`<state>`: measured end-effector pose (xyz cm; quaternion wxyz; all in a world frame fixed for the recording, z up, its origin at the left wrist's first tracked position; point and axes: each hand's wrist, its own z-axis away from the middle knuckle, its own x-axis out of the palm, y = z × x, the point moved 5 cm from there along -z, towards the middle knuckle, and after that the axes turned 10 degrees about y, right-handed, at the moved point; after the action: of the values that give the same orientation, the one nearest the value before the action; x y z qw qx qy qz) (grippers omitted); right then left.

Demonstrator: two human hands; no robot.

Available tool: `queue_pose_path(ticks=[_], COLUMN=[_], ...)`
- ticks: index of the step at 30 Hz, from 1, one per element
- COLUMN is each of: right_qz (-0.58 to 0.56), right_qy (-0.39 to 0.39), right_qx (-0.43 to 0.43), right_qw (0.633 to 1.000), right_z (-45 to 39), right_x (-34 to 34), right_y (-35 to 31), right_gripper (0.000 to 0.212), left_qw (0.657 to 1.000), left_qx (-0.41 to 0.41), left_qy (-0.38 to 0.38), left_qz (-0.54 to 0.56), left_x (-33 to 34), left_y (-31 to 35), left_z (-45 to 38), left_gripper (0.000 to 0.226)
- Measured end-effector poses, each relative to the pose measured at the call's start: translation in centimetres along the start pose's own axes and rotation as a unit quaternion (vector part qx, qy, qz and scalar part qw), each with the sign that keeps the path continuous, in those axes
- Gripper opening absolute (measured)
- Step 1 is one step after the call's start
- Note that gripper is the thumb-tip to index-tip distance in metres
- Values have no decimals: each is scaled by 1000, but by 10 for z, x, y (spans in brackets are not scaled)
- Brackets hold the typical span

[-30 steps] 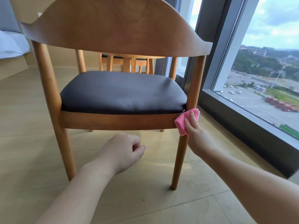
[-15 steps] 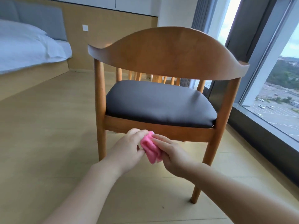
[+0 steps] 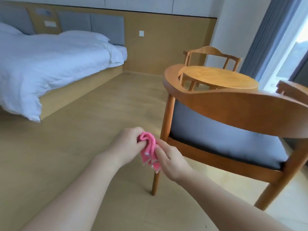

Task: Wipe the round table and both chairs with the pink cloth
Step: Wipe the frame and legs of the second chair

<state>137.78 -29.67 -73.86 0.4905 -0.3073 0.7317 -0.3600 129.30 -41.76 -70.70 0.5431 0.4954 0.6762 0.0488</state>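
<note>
Pink cloth pinched between left hand, right hand; unlabelled.

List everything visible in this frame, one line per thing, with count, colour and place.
pink cloth: 1, pink, bunched between both hands, off the chair
near chair: 1, wood with dark seat, right foreground
far chair: 1, wood, behind the table
round table: 1, wood, beyond the near chair
bed: 1, white bedding, grey headboard, left
wall switch: 1, white, back wall
curtain: 1, grey-blue, right by the window
left hand: 1, grips the cloth's top
right hand: 1, pinches the cloth's lower part
</note>
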Motion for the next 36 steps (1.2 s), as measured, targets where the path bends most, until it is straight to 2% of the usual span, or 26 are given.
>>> queue_pose_path(ticks=[3,10,13,15,17,20,25,29,36], right_qz=[-14,15,41,70,102,124,134,137,124], right_qy=[-31,-28,-7,18,32,44,68,99,102], right_qx=[21,-8,-15,-21,-35,-44,-64,-67,-84], right_qw=[999,999,999,997,994,990,987,983,983], right_z=[-22,-112,-148,-174,-193,-221,-255,-294,-381], right_x=[3,-61,-101,-127,-147,-174,-204,-225,-242], right_y=[-66,-277,-373,-426,-466,-515,-532,-515,-486], right_gripper=[31,20,16,2,15,17,23,23,19], left_qw=[999,994,994,995,996,995,984,985,992], left_qx=[-44,-86,-85,-78,-66,-39,-19,-2,-3], left_qy=[-11,-28,-40,-58,-67,-90,-132,-139,-106], left_qz=[-30,-66,-52,-29,-1,26,117,101,70], left_x=[-69,-271,-356,-404,-437,-478,-484,-459,-441], left_y=[11,87,133,161,183,210,228,231,209], left_z=[-21,-117,-162,-190,-210,-239,-280,-322,-403], left_gripper=[16,30,36,36,33,25,20,7,5])
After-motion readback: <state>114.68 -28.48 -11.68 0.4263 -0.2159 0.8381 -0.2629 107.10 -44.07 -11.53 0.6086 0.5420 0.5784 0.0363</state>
